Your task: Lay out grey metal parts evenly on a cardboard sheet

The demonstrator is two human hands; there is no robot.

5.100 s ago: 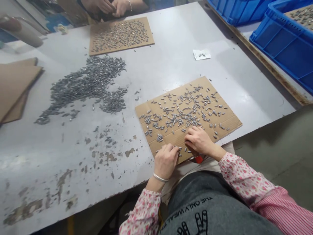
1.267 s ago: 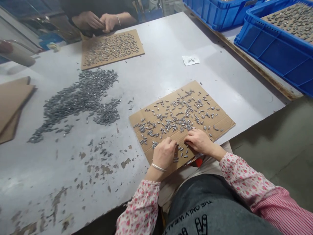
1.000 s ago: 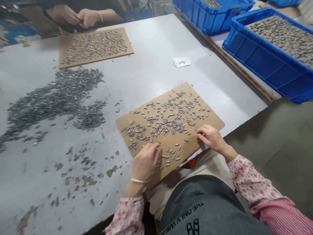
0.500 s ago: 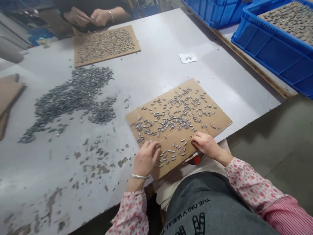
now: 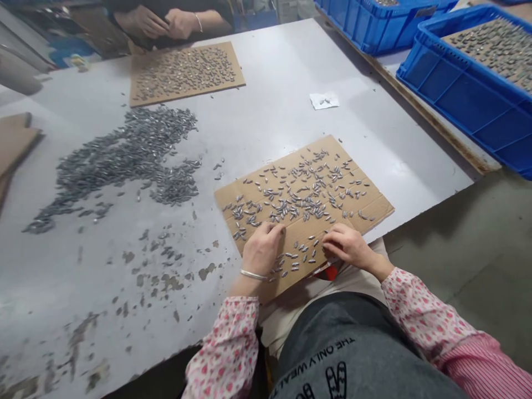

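Note:
A cardboard sheet (image 5: 357,221) lies at the table's front edge, strewn with small grey metal pieces (image 5: 291,208), each slim and pointed at the ends. Over its left part is my left hand (image 5: 262,249), fingers bent together near the pieces; its fingertips are partly hidden, and I cannot make out what they hold. My right hand (image 5: 344,245) rests at the sheet's near right side, thumb and fingers pinched; anything between them is too small to tell. A few spaced pieces (image 5: 303,252) lie between both hands.
A large heap of the same pieces (image 5: 124,149) spreads over the table's left. Across the table, a person's hands (image 5: 166,22) are above another covered cardboard sheet (image 5: 241,80). Blue crates (image 5: 465,94) stand at right. A white paper scrap (image 5: 318,101) carries small pieces.
My left hand has moved right and slightly up over the sheet, its fingers drawn closer together. My right hand has shifted slightly left, and its fingers have curled in.

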